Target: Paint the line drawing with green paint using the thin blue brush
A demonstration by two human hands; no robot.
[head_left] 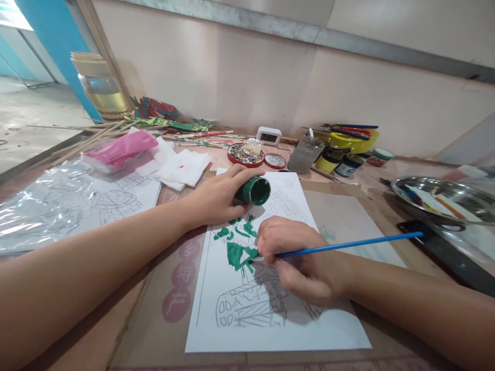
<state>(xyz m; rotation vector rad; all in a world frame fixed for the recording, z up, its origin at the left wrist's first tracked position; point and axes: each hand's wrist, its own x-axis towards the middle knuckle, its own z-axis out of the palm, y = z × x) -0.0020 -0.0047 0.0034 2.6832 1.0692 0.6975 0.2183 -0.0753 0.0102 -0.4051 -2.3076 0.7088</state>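
Observation:
A white sheet (216,340) with a pencil drawing lies on a cardboard panel, and part of the drawing is painted green. My left hand (216,198) is closed around a small jar of green paint (257,190), tilted so its open mouth faces me, over the sheet's upper part. Between the fingers of my right hand (299,252) is a paintbrush with a blue handle (348,243). Its handle points to the right, and its tip is by the green patch (237,255) on the drawing. My right hand rests on the sheet and covers part of the drawing.
At left lie plastic-covered drawings (50,206), a pink tissue pack (121,149) and white tissues (185,167). Behind the sheet stand a red tin of beads (245,154), a small clock (269,136), a cup of cloudy water (305,153) and paint jars (348,166). A metal bowl (444,198) sits at right.

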